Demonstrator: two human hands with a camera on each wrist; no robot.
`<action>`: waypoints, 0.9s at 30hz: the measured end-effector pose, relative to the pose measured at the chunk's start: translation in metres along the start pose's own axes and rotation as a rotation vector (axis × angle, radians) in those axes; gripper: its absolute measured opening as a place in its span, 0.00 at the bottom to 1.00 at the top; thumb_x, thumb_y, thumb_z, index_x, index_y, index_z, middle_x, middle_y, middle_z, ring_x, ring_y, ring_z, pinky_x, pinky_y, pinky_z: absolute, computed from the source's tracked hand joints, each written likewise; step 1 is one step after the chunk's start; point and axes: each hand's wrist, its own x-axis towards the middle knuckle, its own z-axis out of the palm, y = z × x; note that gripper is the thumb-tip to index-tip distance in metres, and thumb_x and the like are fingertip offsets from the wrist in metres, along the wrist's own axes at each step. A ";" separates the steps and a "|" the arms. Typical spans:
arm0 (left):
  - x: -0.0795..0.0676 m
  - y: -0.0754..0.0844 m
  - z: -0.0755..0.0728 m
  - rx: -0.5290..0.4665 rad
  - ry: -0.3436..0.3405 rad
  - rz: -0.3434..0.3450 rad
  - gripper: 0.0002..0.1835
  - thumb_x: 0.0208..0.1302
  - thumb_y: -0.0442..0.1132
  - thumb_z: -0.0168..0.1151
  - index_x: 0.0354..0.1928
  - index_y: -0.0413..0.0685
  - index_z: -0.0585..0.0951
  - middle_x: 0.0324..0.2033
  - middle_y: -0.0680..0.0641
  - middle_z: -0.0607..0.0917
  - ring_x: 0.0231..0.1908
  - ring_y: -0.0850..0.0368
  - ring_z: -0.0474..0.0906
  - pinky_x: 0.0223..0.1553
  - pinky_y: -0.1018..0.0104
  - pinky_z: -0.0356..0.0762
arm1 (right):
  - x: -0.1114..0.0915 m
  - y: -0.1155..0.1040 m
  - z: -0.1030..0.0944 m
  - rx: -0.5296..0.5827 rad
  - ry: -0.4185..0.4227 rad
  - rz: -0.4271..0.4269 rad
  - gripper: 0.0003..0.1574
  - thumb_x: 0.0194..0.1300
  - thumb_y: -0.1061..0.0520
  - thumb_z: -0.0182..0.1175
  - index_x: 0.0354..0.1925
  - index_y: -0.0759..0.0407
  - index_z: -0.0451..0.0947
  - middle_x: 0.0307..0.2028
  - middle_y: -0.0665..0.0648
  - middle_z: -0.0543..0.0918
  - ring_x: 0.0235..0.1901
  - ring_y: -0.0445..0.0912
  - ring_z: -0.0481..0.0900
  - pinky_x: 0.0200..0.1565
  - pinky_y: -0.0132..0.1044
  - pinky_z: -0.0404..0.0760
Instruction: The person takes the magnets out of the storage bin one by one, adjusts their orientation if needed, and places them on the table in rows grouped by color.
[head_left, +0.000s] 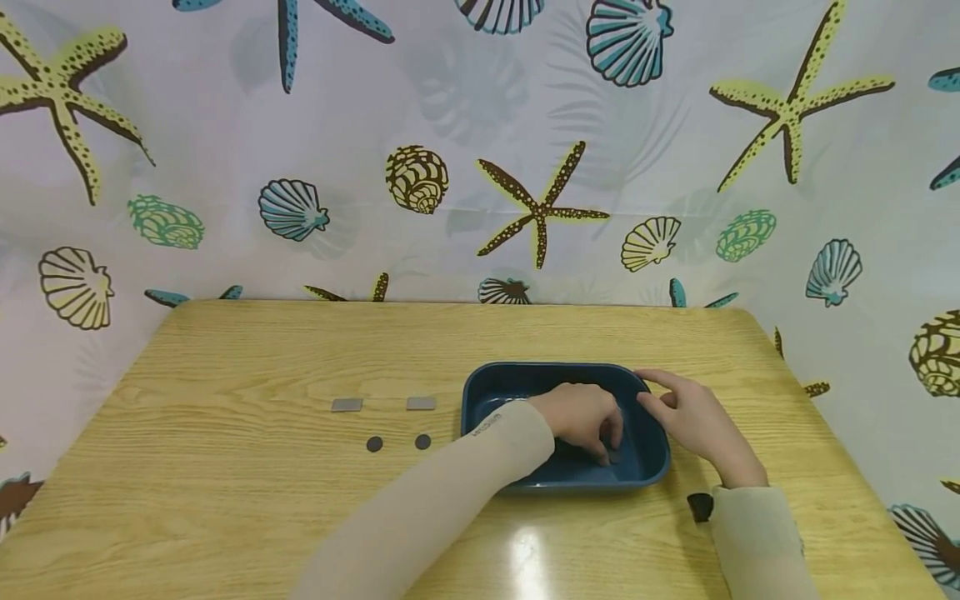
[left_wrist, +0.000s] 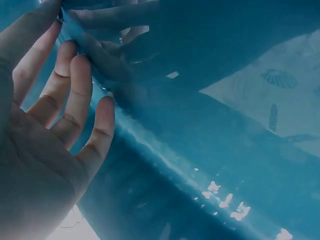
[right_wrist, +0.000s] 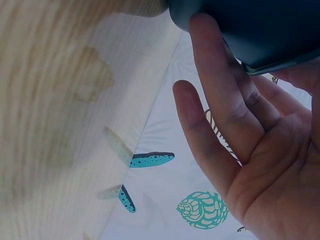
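Note:
A dark blue plastic bin stands on the wooden table. My left hand reaches down inside it, fingers bent toward the floor near the right side. A small greyish piece lies at those fingertips; whether they pinch it is unclear. In the left wrist view the left hand has its fingertips close to the glossy blue surface. My right hand holds the bin's right wall near the back corner, thumb over the rim. Seen from the right wrist, the right hand's fingers lie along the bin's outside.
Two grey rectangles lie in a row left of the bin. Nearer me are two dark discs. A small black object is beside the right sleeve. A curtain with shells and starfish hangs behind the table.

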 end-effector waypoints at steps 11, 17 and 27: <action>0.004 -0.001 0.004 -0.032 0.013 0.013 0.10 0.56 0.51 0.80 0.38 0.62 0.89 0.37 0.61 0.87 0.37 0.69 0.78 0.41 0.72 0.78 | 0.001 0.000 0.000 -0.016 -0.002 0.010 0.30 0.79 0.51 0.56 0.73 0.57 0.70 0.28 0.57 0.85 0.24 0.45 0.73 0.32 0.38 0.71; 0.005 0.001 0.004 -0.035 0.017 0.020 0.09 0.57 0.51 0.79 0.38 0.62 0.90 0.35 0.62 0.87 0.35 0.70 0.79 0.39 0.72 0.78 | 0.000 -0.001 0.000 -0.004 0.001 0.002 0.29 0.78 0.52 0.56 0.73 0.57 0.70 0.17 0.51 0.74 0.19 0.43 0.66 0.28 0.36 0.68; 0.006 0.003 0.004 -0.017 0.004 0.009 0.06 0.58 0.51 0.78 0.35 0.63 0.90 0.35 0.63 0.88 0.35 0.70 0.80 0.39 0.72 0.79 | 0.000 0.000 0.000 -0.002 -0.005 0.002 0.30 0.79 0.52 0.55 0.73 0.57 0.69 0.17 0.51 0.73 0.19 0.43 0.65 0.27 0.36 0.67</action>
